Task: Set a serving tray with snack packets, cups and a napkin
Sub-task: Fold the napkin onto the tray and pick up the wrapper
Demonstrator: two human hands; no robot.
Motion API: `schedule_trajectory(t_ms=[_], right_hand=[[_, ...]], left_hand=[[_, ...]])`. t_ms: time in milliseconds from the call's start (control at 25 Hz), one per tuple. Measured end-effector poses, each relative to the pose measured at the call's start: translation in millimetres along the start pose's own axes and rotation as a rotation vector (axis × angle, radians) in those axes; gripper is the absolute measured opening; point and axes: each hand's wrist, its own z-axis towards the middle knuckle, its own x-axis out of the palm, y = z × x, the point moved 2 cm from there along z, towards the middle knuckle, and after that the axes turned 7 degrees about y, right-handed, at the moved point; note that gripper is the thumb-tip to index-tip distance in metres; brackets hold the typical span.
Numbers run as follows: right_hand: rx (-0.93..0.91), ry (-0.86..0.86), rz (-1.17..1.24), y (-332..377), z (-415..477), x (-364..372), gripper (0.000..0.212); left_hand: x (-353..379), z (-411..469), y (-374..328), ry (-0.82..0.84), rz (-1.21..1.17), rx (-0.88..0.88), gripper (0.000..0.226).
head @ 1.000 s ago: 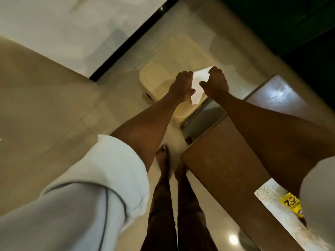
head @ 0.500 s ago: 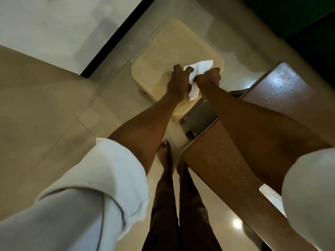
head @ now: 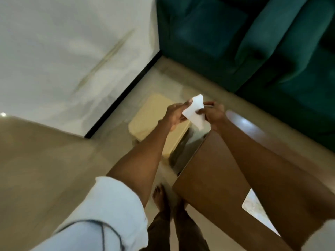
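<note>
The napkin (head: 194, 111) hangs above the counter (head: 215, 171), pinched between the left hand (head: 175, 115) and right hand (head: 213, 115). It is likely light, limp and tearable; grip opposite edges gently.

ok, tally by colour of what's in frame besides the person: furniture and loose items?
White: 1, the napkin, held by the left hand and the right hand
Cream: 1, the stool on the floor
Brown: 1, the table
Green: 1, the sofa
Total: 4
</note>
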Motion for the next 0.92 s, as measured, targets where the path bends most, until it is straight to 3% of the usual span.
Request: schedule_trajectory(t_ms=[200,360,640,920], right_hand=[[-0.140,-0.151,0.190,77.9,-137.7,-126.0,0.067],[-0.268,-0.232,0.268,90.6,-238.8,-221.4,0.047],[-0.419,-0.453,0.342,64.8,-410.2,-396.7,0.026],[-0.490,-0.532,0.233,17.0,-548.7,-548.3,0.038]], left_hand=[[134.1,-106.1,-67.8,0.242,0.039,0.068,0.040],[249.9,-183.7,-84.8,0.356,0.066,0.122,0.040],[439.5,-311.2,-79.1,0.547,0.281,0.253,0.042],[601.3,-409.0,-26.0,0.650,0.410,0.393,0.040]])
